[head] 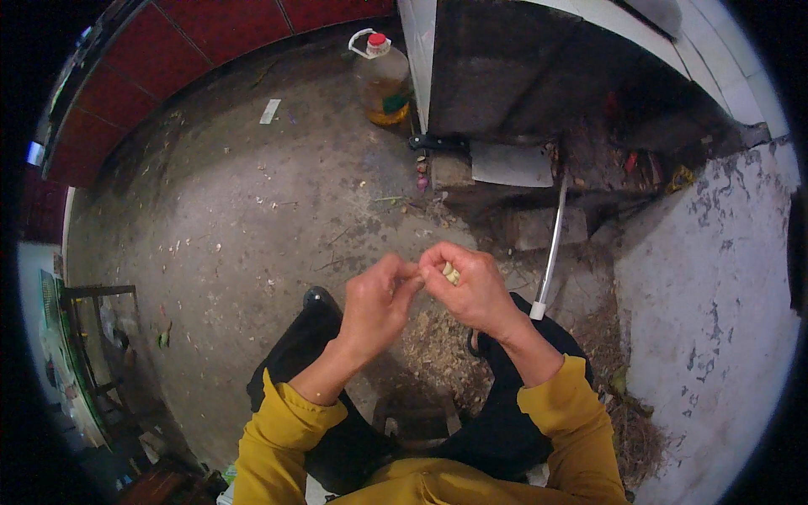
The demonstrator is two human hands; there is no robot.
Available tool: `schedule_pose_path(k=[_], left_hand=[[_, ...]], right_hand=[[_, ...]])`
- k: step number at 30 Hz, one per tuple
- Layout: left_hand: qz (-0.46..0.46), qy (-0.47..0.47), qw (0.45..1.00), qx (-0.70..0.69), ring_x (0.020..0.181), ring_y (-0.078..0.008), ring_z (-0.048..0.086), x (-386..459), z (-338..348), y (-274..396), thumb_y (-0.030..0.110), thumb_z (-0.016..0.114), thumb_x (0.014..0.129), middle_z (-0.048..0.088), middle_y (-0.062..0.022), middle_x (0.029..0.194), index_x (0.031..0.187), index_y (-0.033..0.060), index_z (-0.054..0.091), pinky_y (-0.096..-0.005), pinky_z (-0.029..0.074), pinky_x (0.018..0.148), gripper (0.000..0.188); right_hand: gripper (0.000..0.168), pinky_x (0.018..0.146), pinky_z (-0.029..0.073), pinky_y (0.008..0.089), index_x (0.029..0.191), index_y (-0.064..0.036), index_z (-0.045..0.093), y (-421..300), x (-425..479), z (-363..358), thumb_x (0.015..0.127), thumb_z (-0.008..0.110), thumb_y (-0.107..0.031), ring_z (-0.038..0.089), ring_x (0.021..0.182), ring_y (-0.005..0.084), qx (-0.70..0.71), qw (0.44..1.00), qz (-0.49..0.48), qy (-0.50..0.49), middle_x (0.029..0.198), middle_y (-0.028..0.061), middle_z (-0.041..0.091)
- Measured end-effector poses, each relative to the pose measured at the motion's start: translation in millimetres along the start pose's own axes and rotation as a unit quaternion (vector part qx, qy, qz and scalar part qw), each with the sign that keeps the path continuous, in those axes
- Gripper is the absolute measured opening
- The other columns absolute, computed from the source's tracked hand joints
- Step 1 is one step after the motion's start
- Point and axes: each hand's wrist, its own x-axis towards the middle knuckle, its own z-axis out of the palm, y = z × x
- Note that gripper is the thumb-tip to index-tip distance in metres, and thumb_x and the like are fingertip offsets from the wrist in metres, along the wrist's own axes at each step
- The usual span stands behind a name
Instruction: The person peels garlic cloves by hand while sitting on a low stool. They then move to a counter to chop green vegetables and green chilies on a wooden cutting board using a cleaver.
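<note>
My right hand [466, 287] is curled around several small pale cream pieces [451, 273]. They look like nuts or peeled cloves, but I cannot tell which. The fingertips of my left hand [382, 297] are pinched together and meet those of my right hand in front of me. Whatever lies between the pinched fingertips is too small and covered to make out. Both hands are raised above my spread knees. On the floor beneath them is a heap of pale tan shell-like scraps [442, 353].
An oil jug [385, 88] with a red cap stands ahead. Right of it, a black-handled cleaver [511, 165] rests on a block. A shiny metal tube [552, 246] slants by my right knee. Dry twigs [641, 435] lie along the peeling wall [701, 303].
</note>
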Motion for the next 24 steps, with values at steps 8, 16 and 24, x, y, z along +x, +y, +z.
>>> schedule_pose_path(k=[8,16,24], left_hand=[[-0.099,-0.015,0.977,-0.189,0.059,-0.0048,0.051,6.8,-6.1,5.0,0.004,0.067,0.083,0.065,-0.0016,0.081,0.094,0.0021,0.062,-0.0197,0.040,0.052,0.012],[-0.277,-0.056,0.856,-0.433,0.056,-0.0018,0.045,17.9,-23.8,8.9,0.008,0.063,0.087,0.061,0.0018,0.083,0.106,0.0035,0.060,-0.0173,0.035,0.047,0.019],[-0.066,-0.013,0.991,-0.114,0.074,-0.0057,0.053,8.1,-10.4,4.8,0.009,0.062,0.089,0.062,0.0000,0.085,0.099,0.0006,0.061,-0.0217,0.044,0.067,0.013]], right_hand=[[0.015,0.070,0.047,0.0290,0.091,-0.001,0.058,5.9,0.1,5.1,0.088,0.057,-0.015,0.057,0.075,0.0122,0.113,0.992,0.051,0.008,0.079,0.0050,0.062],[0.016,0.070,0.046,0.0262,0.092,-0.003,0.060,0.7,1.2,2.4,0.090,0.056,-0.018,0.054,0.073,0.0082,0.159,0.981,0.092,-0.055,0.076,0.0010,0.058],[0.016,0.071,0.046,0.0249,0.091,-0.001,0.059,12.5,6.2,8.7,0.089,0.058,-0.017,0.055,0.076,0.0082,0.083,0.996,0.028,0.009,0.079,0.0011,0.060]])
